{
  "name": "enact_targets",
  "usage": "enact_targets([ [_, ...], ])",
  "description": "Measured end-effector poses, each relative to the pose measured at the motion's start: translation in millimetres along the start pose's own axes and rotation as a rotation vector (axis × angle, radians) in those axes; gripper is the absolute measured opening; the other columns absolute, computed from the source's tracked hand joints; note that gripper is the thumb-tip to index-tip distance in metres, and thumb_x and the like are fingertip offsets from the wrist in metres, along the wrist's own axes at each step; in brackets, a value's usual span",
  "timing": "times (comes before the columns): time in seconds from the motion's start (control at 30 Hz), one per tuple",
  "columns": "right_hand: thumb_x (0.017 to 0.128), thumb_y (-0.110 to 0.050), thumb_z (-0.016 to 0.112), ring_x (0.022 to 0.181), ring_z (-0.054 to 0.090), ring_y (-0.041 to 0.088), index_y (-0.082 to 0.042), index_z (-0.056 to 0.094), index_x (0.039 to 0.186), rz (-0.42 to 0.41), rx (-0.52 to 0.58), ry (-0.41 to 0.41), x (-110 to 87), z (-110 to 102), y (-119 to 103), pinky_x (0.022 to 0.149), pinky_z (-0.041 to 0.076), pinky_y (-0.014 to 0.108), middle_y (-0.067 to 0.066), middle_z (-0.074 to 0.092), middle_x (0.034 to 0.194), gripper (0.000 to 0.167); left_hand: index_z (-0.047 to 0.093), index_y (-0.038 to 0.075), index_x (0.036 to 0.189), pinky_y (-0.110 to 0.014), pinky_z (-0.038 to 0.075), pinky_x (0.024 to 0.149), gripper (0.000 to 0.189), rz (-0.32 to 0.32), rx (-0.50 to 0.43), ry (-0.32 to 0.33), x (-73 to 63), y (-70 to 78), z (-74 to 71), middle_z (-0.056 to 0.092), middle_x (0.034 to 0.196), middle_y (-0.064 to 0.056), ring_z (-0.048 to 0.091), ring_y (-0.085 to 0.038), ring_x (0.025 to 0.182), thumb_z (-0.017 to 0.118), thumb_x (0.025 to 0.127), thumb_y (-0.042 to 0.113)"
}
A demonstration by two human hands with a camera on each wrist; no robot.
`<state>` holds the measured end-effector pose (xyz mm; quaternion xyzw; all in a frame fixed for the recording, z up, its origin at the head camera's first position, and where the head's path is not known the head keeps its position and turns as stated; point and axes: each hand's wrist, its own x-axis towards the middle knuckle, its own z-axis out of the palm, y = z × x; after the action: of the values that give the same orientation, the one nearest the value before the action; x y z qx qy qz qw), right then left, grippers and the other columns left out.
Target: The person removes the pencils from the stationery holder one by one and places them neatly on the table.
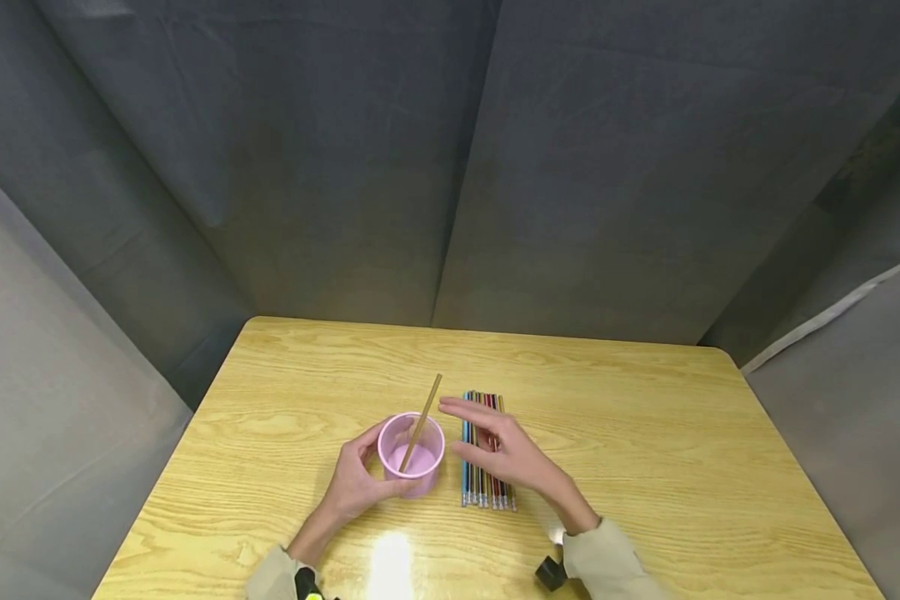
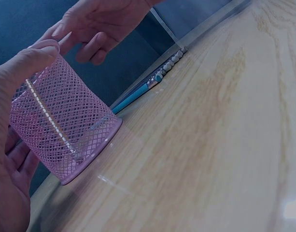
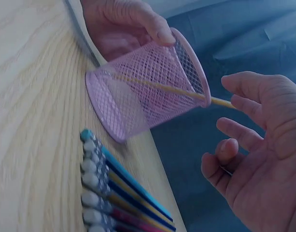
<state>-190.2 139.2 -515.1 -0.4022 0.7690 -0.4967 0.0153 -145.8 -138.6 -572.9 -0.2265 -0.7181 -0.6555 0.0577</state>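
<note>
A pink mesh pencil cup (image 1: 412, 483) is gripped by my left hand (image 1: 356, 483), with the thumb near the rim and the fingers round the far side. One yellow pencil (image 1: 429, 404) leans inside the cup, its upper end sticking out past the rim. My right hand (image 1: 506, 446) has loosely extended fingers, close to that pencil's upper end; whether a fingertip touches it I cannot tell. Beneath the right hand lies a row of several pencils (image 1: 487, 492) in mixed colours, side by side. Their eraser ends (image 3: 90, 179) show in the right wrist view, with a light blue pencil (image 2: 133, 96) nearest the cup.
The wooden table (image 1: 645, 417) extends to both sides of the hands. Grey curtains (image 1: 345, 167) hang behind its far edge and at the left and right. A small black device (image 1: 551, 573) sits by the right sleeve.
</note>
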Motion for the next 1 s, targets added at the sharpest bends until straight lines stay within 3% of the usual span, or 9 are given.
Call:
enact_targets([
  [0.27, 0.100, -0.014, 0.070, 0.059, 0.046, 0.010, -0.010, 0.053, 0.152, 0.025, 0.014, -0.050, 7.0, 11, -6, 0.050, 0.047, 0.021, 0.011, 0.050, 0.158, 0.056, 0.054, 0.001, 0.148, -0.041, 0.050, 0.115, 0.086, -0.013, 0.007, -0.010, 0.2, -1.0, -0.6, 0.062, 0.143, -0.021, 0.058, -0.047, 0.128, 0.094, 0.072, 0.008],
  [0.57, 0.103, -0.019, 0.067, 0.060, 0.045, 0.004, -0.010, 0.050, 0.155, 0.023, 0.005, -0.114, 8.6, 16, -6, 0.053, 0.049, 0.020, 0.009, 0.050, 0.159, 0.056, 0.054, 0.004, 0.148, -0.051, 0.051, 0.113, 0.085, -0.015, 0.043, -0.005, -1.3, -0.5, -0.9, 0.062, 0.145, -0.017, 0.058, -0.048, 0.128, 0.094, 0.074, 0.011],
  [1.0, 0.103, -0.023, 0.068, 0.063, 0.048, 0.005, -0.016, 0.048, 0.157, 0.041, -0.017, -0.114, 11.9, 16, -5, 0.055, 0.050, 0.021, 0.005, 0.050, 0.159, 0.058, 0.054, 0.004, 0.149, -0.048, 0.051, 0.113, 0.085, 0.001, 0.036, -0.009, -1.6, 0.6, -1.7, 0.062, 0.144, -0.018, 0.059, -0.046, 0.127, 0.093, 0.074, 0.010],
])
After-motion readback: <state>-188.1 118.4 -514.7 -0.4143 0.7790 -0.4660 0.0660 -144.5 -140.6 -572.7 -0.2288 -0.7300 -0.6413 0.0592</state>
